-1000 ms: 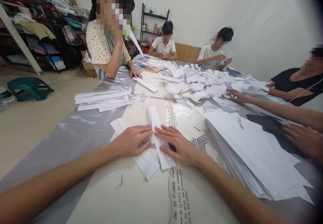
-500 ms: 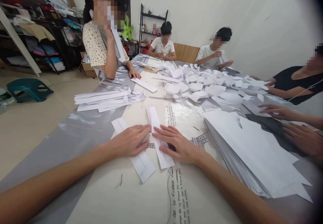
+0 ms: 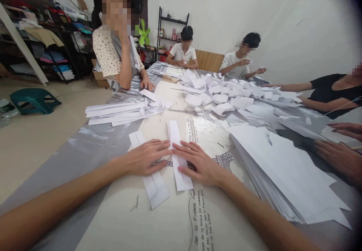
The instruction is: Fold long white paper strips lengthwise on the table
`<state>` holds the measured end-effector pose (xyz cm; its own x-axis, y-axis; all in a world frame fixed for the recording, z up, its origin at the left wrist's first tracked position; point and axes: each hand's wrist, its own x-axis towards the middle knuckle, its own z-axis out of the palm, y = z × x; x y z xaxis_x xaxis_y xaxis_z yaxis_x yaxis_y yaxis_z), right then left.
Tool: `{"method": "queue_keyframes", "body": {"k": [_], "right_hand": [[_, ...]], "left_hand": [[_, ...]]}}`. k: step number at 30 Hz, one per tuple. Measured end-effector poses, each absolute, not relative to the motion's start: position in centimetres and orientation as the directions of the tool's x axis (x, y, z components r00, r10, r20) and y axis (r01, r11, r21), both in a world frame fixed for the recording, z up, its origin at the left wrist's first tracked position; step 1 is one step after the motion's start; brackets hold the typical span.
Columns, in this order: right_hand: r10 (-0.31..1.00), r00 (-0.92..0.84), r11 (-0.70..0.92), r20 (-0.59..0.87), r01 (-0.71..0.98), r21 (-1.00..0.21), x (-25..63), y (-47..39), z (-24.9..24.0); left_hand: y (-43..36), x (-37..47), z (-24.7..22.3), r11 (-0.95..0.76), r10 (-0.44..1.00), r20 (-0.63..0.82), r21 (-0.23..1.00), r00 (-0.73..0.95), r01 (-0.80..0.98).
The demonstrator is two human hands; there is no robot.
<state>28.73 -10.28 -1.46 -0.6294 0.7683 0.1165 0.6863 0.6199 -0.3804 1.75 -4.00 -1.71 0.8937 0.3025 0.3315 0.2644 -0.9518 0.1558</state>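
Two folded white paper strips lie on the printed tablecloth (image 3: pixel 113 221) in front of me. My left hand (image 3: pixel 147 156) rests flat across the left paper strip (image 3: pixel 156 192), its fingertips reaching the edge of the other strip. On the right paper strip (image 3: pixel 174 130) lie the spread fingers of my right hand (image 3: pixel 198 162), palm down. The fingertips of both hands nearly meet at that strip's middle. Neither hand is closed round anything.
A thick stack of white sheets (image 3: pixel 283 168) lies to the right, beside a co-worker's hands (image 3: pixel 339 156). Long paper strips (image 3: pixel 121 111) lie at the back left. Folded paper pieces (image 3: pixel 223 92) are heaped farther back. Several people sit or stand round the table.
The left strip has shifted slightly left at its near end. My hands have barely moved. At the right, a co-worker's hands have moved rightward, and the person at the back left has shifted a strip.
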Motion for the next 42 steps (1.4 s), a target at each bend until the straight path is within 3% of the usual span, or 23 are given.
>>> {"method": "queue_keyframes", "body": {"k": [4,13,24,29,42], "right_hand": [[0.774,-0.623,0.613,0.115,0.690,-0.386,28.7,-10.4,-1.5],[0.771,-0.627,0.614,0.106,0.690,-0.383,28.7,-10.5,-1.4],[0.776,-0.622,0.604,0.105,0.686,-0.405,28.7,-10.5,-1.6],[0.781,-0.617,0.599,0.098,0.693,-0.401,28.7,-10.4,-1.7],[0.771,-0.625,0.621,0.121,0.698,-0.357,28.9,-10.1,-2.5]], "left_hand": [[-3.2,1.1,-2.2,-0.968,0.244,0.327,0.146,0.913,0.206],[-3.6,1.5,-1.3,-0.966,0.260,0.360,0.107,0.896,0.237],[-4.8,3.0,-2.1,-0.991,0.134,0.445,0.047,0.886,0.126],[-5.7,3.6,-1.6,-0.971,0.239,0.401,0.106,0.884,0.215],[-7.9,4.8,-1.3,-0.914,0.356,0.321,-0.077,0.877,0.399]]}}
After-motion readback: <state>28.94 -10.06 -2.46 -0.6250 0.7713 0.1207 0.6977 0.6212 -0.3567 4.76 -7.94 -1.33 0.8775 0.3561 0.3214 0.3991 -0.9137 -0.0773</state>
